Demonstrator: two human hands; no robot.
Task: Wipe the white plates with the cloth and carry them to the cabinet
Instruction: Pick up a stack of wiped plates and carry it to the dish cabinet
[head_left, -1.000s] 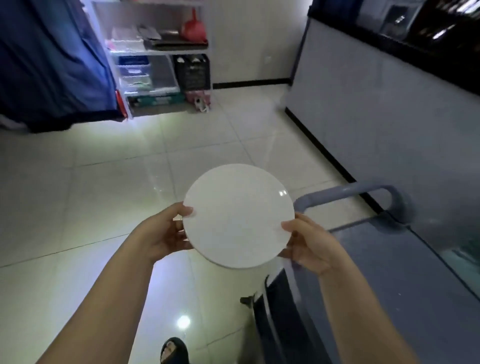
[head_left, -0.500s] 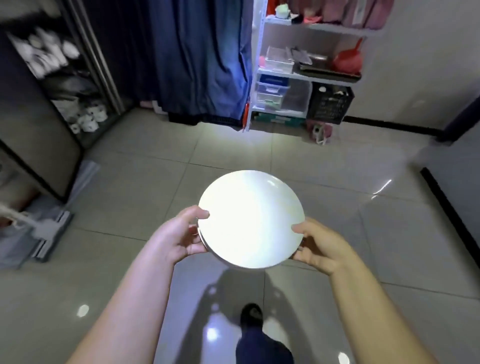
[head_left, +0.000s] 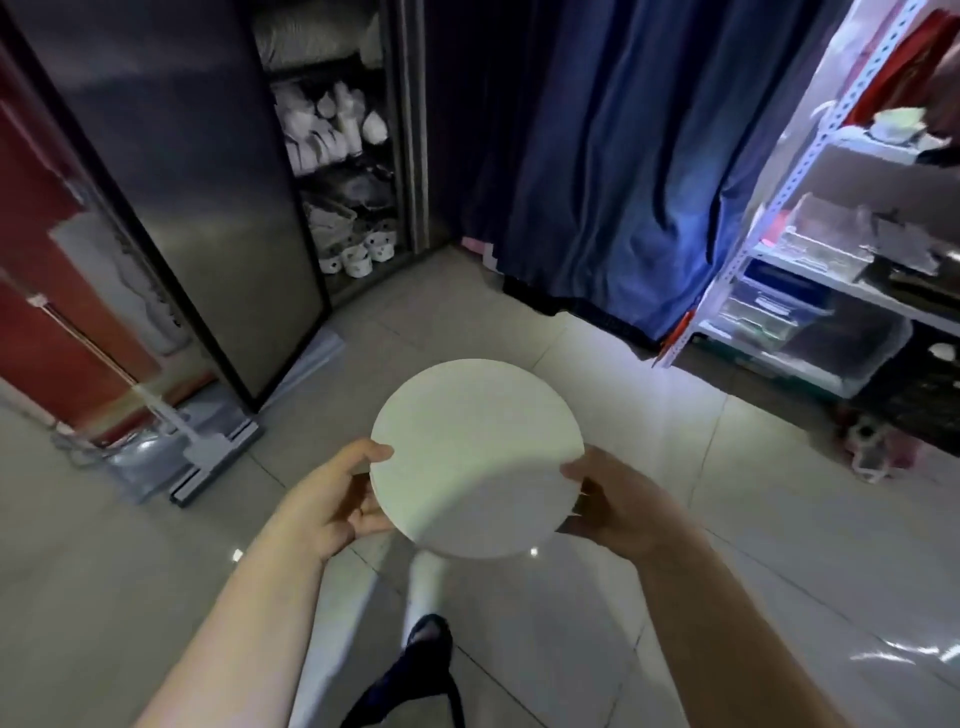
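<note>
We hold the white plate (head_left: 475, 457) over the tiled floor (head_left: 769, 530), left grip (head_left: 332, 499) and right grip (head_left: 618, 509) pinching opposite rims, the cabinet (head_left: 343, 156) at eleven o'clock; a slackened pinch mid-stride could shatter it.

The white plate (head_left: 475, 457) hides the fingertips of both hands (head_left: 332, 499) (head_left: 618, 509); cabinet (head_left: 332, 171) shelf contents are blurred.
</note>
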